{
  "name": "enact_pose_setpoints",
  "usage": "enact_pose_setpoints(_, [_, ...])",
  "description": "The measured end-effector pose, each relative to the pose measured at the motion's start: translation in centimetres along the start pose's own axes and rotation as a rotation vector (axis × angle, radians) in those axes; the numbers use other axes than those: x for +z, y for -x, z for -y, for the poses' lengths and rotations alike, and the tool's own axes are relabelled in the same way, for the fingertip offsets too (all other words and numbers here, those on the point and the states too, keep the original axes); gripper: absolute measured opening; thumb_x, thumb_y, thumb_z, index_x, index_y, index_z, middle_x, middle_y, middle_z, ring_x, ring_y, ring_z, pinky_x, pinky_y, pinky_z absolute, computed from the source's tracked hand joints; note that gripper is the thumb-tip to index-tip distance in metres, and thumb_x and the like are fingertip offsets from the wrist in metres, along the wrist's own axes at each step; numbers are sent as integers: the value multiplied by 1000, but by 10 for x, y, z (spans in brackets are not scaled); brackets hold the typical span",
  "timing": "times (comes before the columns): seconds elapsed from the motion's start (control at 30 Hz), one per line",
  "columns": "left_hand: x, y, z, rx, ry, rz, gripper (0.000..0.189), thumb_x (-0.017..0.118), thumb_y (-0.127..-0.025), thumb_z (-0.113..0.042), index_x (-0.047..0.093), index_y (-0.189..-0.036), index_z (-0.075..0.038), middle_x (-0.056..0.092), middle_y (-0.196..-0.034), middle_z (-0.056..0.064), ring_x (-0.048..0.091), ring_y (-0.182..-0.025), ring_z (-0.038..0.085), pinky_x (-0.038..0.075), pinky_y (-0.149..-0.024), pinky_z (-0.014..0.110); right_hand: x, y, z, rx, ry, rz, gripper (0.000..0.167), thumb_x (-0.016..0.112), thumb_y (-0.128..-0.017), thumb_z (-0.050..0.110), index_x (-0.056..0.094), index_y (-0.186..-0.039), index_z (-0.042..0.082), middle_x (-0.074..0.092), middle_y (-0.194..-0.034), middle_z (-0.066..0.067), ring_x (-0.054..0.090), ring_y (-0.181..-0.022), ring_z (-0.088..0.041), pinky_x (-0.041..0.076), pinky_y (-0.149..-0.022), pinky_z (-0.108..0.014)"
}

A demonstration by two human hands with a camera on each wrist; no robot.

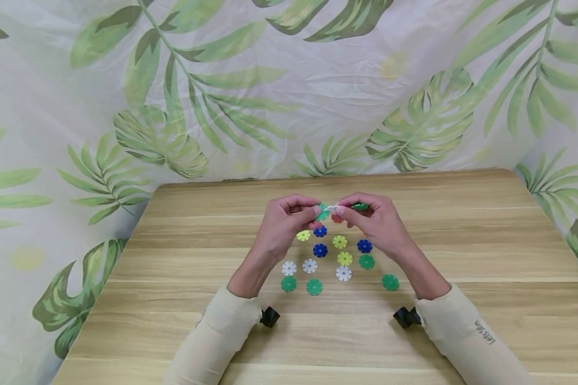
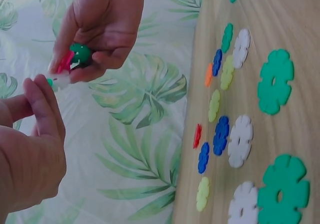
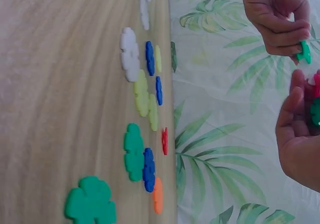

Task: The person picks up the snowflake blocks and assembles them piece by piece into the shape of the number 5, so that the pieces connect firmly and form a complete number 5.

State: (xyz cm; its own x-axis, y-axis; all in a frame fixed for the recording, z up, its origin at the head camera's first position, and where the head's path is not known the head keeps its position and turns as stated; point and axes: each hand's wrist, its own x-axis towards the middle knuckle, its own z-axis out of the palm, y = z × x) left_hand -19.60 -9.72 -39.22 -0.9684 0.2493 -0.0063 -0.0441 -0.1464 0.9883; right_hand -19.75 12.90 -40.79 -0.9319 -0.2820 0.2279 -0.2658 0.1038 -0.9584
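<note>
Both hands are raised close together above the table's far half. My left hand pinches a light green notched disc between thumb and fingers. My right hand holds a small cluster: a white disc at the fingertips, a red disc and a dark green disc nearer the palm. In the head view the white piece meets the edge of the left hand's green disc; whether they interlock I cannot tell. Fingers hide part of the cluster.
Loose notched discs lie flat on the wooden table beneath the hands: several green, white, blue and yellow, plus a red and an orange. A leaf-patterned cloth hangs behind.
</note>
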Motion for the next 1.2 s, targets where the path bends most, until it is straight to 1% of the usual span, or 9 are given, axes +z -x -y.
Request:
enact_pose_setpoints(0.2, [-4, 0, -1, -13, -45, 69, 23, 67, -103, -2, 67, -122, 11, 75, -86, 1, 74, -71, 11, 63, -68, 22, -6, 0, 4, 22, 14, 63, 15, 72, -104, 12, 76, -115, 3, 81, -106, -21, 78, -90, -13, 61, -78, -29])
enact_pose_setpoints(0.43, [-4, 1, -1, -31, -66, 89, 22, 68, -103, -5, 69, -121, 8, 76, -87, 5, 74, -71, 14, 64, -68, 23, -8, 2, 6, 54, 41, 83, 15, 77, -101, 19, 78, -114, 10, 81, -99, -1, 66, -84, -22, 53, -64, -27])
enact_pose_setpoints(0.57, [-4, 0, 0, -33, -90, 104, 22, 68, -104, -7, 69, -121, 7, 76, -88, 6, 74, -73, 15, 64, -69, 23, -8, 2, 6, 64, 69, 75, 16, 79, -100, 21, 79, -112, 11, 78, -99, -6, 65, -82, -23, 54, -66, -28])
enact_pose_setpoints(0.7, [-3, 0, 0, -40, -115, 111, 23, 69, -104, -8, 70, -122, 6, 77, -86, 1, 74, -74, 16, 64, -70, 23, -7, 2, 7, 60, 85, 68, 15, 79, -99, 20, 80, -111, 11, 77, -97, -6, 62, -78, -27, 54, -65, -28])
enact_pose_setpoints(0.8, [-2, 0, 1, -50, -122, 107, 23, 69, -104, -9, 70, -122, 5, 77, -85, 1, 73, -74, 16, 64, -70, 23, -7, 2, 7, 51, 82, 70, 14, 79, -99, 19, 80, -111, 12, 77, -99, -11, 62, -78, -30, 53, -64, -28])
enact_pose_setpoints(0.9, [-2, -1, 1, -56, -121, 101, 23, 70, -104, -8, 70, -123, 5, 77, -85, 3, 73, -73, 15, 63, -69, 23, -8, 2, 7, 41, 83, 79, 14, 78, -100, 19, 80, -111, 11, 77, -101, -15, 63, -78, -25, 55, -66, -31])
enact_pose_setpoints(0.97, [-1, -1, 1, -57, -119, 98, 24, 70, -104, -8, 70, -124, 5, 77, -85, 3, 73, -73, 15, 63, -69, 23, -8, 1, 7, 37, 85, 85, 14, 78, -100, 19, 80, -112, 12, 77, -100, -15, 63, -79, -21, 56, -67, -33])
enact_pose_setpoints(1.07, [-1, -1, 1, -60, -123, 96, 25, 70, -104, -9, 69, -125, 5, 77, -85, 1, 73, -73, 15, 63, -69, 23, -8, 1, 6, 34, 89, 94, 13, 77, -100, 19, 80, -112, 12, 77, -98, -11, 64, -79, -20, 56, -68, -33])
enact_pose_setpoints(1.2, [-1, 0, 1, -68, -157, 93, 25, 70, -105, -11, 71, -125, 3, 78, -90, 2, 74, -75, 16, 64, -70, 25, -8, 1, 4, 33, 98, 99, 13, 77, -101, 19, 80, -111, 12, 77, -97, -10, 63, -80, -21, 54, -68, -29])
